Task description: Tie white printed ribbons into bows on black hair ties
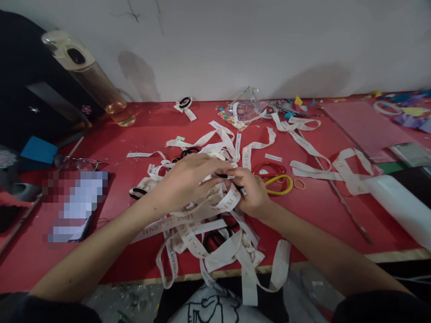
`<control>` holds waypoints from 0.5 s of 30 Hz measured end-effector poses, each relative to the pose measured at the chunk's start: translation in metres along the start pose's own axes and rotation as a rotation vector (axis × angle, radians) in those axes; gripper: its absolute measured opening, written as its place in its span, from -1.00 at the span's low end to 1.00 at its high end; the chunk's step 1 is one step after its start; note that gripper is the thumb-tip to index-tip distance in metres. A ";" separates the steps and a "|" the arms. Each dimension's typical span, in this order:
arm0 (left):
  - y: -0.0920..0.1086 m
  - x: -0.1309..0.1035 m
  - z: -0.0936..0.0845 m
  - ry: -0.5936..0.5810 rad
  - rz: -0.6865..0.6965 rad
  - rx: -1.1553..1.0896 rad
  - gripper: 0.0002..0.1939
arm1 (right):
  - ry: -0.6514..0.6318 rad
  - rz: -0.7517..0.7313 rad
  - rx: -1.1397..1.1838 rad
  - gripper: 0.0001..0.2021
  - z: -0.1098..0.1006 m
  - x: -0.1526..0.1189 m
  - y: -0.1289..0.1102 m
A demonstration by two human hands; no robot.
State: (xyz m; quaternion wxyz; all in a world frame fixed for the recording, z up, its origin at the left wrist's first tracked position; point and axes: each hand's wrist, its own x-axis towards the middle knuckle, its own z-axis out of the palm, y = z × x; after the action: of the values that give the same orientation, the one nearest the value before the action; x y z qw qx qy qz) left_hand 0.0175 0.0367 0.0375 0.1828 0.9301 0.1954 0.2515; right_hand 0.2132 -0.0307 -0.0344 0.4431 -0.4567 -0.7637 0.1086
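Observation:
White printed ribbons [222, 260] lie in a tangled heap on the red table, some hanging over its front edge. Above the heap my left hand [185, 184] and my right hand [251, 190] meet at the fingertips. Between them are a small black band [222, 176] and a length of ribbon, both partly hidden by the fingers. My left fingers pinch at the band. The right fingers are closed on the ribbon, with a small black and white piece by the palm. Yellow-handled scissors [281, 185] rest just right of my right hand.
A bottle [97, 85] and a blurred phone [79, 206] are at the left, with glasses [81, 163] behind the phone. A ribboned black band [185, 103] and a clear plastic bag [242, 107] lie near the wall. A white object [400, 206] is at the right.

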 end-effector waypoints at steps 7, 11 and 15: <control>0.000 0.001 0.002 0.016 0.082 -0.057 -0.79 | 0.062 0.155 0.069 -0.69 0.000 -0.004 0.000; 0.006 -0.002 0.005 0.000 -0.012 -0.104 -0.86 | 0.166 0.161 0.196 -0.75 0.004 -0.007 0.000; 0.013 -0.007 0.020 0.021 -0.044 -0.188 -0.73 | 0.251 0.123 0.258 -0.82 0.006 -0.009 -0.002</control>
State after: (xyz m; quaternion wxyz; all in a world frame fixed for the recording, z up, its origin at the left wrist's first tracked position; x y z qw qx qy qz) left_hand 0.0264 0.0171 0.0244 0.2725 0.9017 0.1934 0.2744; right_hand 0.2095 -0.0379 -0.0420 0.5823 -0.4520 -0.6528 0.1748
